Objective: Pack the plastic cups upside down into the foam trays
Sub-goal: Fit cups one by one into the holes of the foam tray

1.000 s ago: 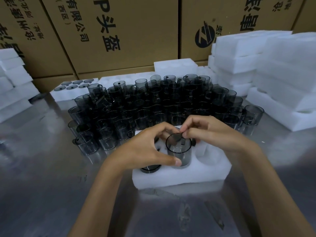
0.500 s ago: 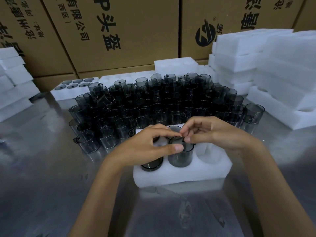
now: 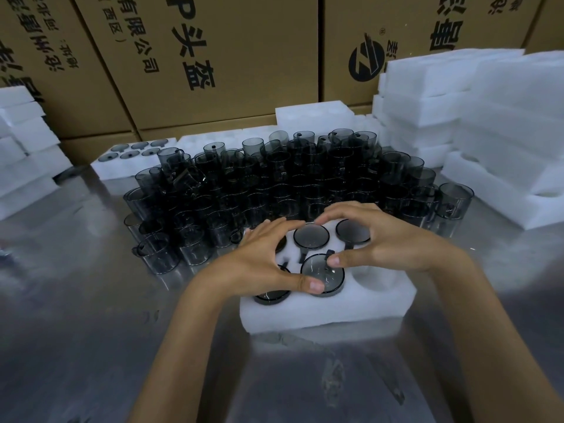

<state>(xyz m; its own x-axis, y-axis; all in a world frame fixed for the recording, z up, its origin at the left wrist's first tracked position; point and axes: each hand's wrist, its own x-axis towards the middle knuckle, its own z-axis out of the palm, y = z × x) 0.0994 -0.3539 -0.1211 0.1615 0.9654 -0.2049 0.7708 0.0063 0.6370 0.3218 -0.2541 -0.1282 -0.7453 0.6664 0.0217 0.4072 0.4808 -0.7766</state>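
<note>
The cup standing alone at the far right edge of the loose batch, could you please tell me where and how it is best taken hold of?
Grip that cup round its upper side wall, coming from the right and above. It stands upright, mouth up, at the outer corner of the batch, so its right side faces bare table, while other cups crowd its left. A handle seems to sit low on its front, so I would hold above it.

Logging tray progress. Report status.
Both hands, left and right, pressing the front-middle cup into the foam tray. Front-right pocket empty. Nothing blocking.

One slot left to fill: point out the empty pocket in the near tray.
Head view: the empty pocket is the tray's front-right corner, right of the cup both thumbs press, beneath the right hand.
</note>
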